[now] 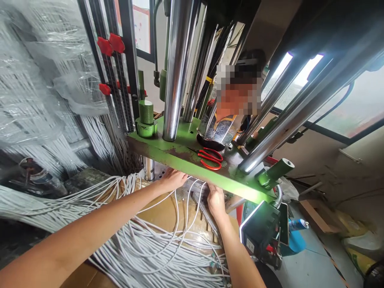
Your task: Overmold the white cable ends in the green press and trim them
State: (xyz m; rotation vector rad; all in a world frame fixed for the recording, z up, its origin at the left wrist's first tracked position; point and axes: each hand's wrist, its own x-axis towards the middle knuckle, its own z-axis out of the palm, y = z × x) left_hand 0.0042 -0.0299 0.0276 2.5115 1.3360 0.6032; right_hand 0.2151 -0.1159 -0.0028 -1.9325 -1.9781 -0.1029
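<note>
Both my hands reach under the green steel plate [168,154] of a press machine. My left hand [171,180] lies just below the plate's front edge, its fingers hidden beneath the plate among white cables [168,256]. My right hand [215,200] is a little to the right, knuckles up, its fingertips also out of sight under the plate. White cables run past both wrists into the gap.
Red-handled scissors [211,158] lie on top of the green plate. Polished steel columns [177,68] rise from it. Bundles of white cable wrapped in plastic [36,100] fill the left. A black control box [262,230] hangs at the lower right. Another person stands behind the machine.
</note>
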